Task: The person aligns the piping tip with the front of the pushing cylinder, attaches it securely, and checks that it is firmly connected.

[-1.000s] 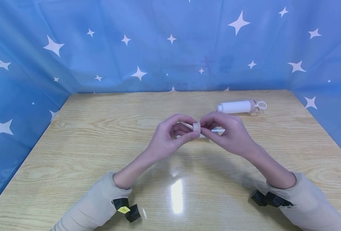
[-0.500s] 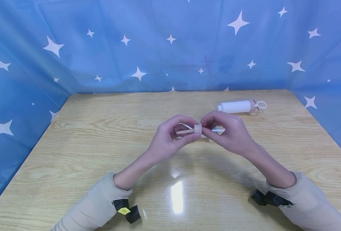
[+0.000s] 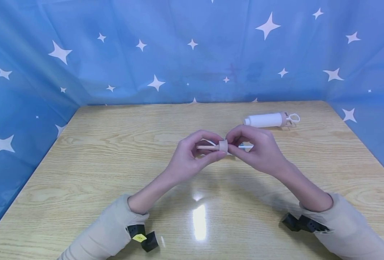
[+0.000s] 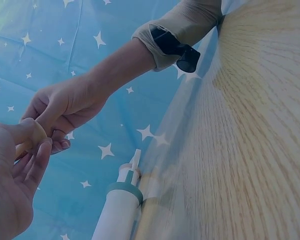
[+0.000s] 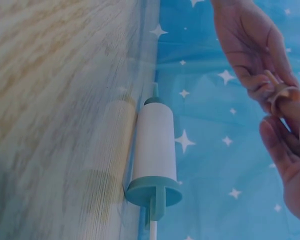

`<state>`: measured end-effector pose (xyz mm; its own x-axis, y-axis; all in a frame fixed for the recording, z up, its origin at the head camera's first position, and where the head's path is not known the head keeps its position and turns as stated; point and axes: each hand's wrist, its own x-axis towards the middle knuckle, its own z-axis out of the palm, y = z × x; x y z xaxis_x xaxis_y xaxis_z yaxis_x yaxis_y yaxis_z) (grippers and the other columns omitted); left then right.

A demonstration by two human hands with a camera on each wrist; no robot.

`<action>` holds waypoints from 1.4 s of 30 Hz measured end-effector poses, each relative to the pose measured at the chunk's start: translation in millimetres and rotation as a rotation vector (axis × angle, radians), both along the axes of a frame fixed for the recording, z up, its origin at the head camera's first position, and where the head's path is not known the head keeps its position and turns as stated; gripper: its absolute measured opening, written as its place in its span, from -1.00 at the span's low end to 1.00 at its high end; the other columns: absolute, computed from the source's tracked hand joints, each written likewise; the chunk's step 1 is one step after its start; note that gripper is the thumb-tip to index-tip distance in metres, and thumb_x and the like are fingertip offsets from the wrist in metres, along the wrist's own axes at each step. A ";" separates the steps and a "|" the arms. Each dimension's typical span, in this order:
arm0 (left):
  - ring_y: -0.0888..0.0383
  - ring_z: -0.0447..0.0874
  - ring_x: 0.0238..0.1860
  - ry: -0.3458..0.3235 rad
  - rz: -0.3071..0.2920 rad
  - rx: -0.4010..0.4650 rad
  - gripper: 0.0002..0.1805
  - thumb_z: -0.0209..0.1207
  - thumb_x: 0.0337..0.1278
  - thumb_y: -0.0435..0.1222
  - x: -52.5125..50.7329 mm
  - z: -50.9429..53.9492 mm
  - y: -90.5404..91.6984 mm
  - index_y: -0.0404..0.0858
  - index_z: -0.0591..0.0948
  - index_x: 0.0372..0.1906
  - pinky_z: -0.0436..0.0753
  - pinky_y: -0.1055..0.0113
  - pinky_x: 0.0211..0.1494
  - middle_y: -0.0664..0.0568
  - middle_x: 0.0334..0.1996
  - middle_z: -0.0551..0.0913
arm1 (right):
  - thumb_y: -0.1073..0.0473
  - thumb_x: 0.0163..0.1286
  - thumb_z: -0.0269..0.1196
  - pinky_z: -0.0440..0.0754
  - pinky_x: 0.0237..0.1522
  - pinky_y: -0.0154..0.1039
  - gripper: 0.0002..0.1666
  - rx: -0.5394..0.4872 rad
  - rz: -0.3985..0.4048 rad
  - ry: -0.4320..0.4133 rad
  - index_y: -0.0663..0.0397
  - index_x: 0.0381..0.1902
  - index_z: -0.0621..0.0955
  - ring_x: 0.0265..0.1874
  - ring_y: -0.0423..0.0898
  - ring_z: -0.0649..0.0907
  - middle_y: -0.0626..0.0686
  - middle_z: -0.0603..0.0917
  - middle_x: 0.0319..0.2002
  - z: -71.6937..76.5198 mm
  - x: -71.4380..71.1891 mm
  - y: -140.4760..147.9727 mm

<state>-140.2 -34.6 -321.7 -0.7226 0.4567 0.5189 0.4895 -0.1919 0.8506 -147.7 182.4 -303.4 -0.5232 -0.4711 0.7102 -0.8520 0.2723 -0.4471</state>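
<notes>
A beige nozzle cap (image 3: 223,146), a short ring with a thin tube, is held level between both hands in the head view, tube pointing left. The left hand (image 3: 192,150) pinches the ring between thumb and fingertips. From the other side the right hand (image 3: 255,146) pinches at the ring's open end, and one of its digits seems to reach inside in the right wrist view. Behind the hands lies a white syringe with teal ends (image 5: 155,145), mostly hidden in the head view. At the back right rests another white syringe (image 3: 265,120), with a beige flange and loop handle.
The wooden table (image 3: 97,155) spreads around the hands. A blue curtain with white stars (image 3: 179,65) hangs behind it and along the sides. Black wrist cameras (image 3: 141,236) are strapped over the sleeves.
The nozzle cap has turned in the fingers: its tube pointed up and left, and now it lies nearly level. Both hands have stayed almost in place.
</notes>
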 end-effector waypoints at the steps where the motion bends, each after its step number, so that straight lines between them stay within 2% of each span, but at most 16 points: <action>1: 0.04 0.74 -0.03 -0.001 0.001 -0.001 -0.68 0.31 0.15 -0.60 0.1 0.0 0.1 -0.42 0.59 0.02 0.74 0.11 0.04 -0.17 -0.01 0.63 | 0.65 0.02 0.40 0.67 -0.30 -0.49 -0.64 -0.001 0.003 0.000 0.23 -0.27 0.65 -0.45 -0.22 0.66 0.00 0.70 -0.37 0.0 -0.1 -0.1; 8: 0.05 0.75 -0.05 -0.016 0.000 0.000 -0.69 0.31 0.16 -0.59 0.0 -1.8 1.1 -0.41 0.59 0.01 0.74 0.09 0.04 -0.15 -0.04 0.63 | 0.66 0.03 0.39 0.67 -0.30 -0.48 -0.64 -0.001 0.013 -0.006 0.23 -0.27 0.64 -0.45 -0.22 0.66 0.01 0.70 -0.37 -0.2 -0.3 -0.7; 23: 0.01 0.77 -0.08 0.003 -0.006 0.025 -0.68 0.31 0.15 -0.60 -1.1 -1.7 -1.0 -0.42 0.59 0.02 0.75 0.11 0.02 -0.17 -0.03 0.64 | 0.65 0.04 0.40 0.68 -0.28 -0.48 -0.61 0.031 0.008 -0.020 0.19 -0.24 0.66 -0.44 -0.23 0.67 -0.03 0.70 -0.34 3.8 0.6 0.7; 32: 0.02 0.75 -0.19 0.008 0.018 -0.006 -0.68 0.33 0.16 -0.57 -1.4 0.3 -1.3 -0.39 0.61 0.02 0.76 0.16 -0.11 -0.11 -0.05 0.67 | 0.63 0.05 0.41 0.67 -0.27 -0.49 -0.61 0.034 0.002 -0.021 0.17 -0.23 0.67 -0.43 -0.22 0.67 -0.04 0.70 -0.35 4.1 -1.3 4.4; 42: -0.01 0.76 -0.17 -0.003 0.008 0.005 -0.67 0.31 0.16 -0.59 -1.2 1.2 -1.6 -0.41 0.60 0.03 0.76 0.13 -0.06 -0.13 -0.03 0.66 | 0.62 0.03 0.42 0.66 -0.29 -0.49 -0.60 0.033 0.008 -0.008 0.17 -0.21 0.68 -0.42 -0.22 0.67 -0.03 0.71 -0.34 5.4 -4.4 7.3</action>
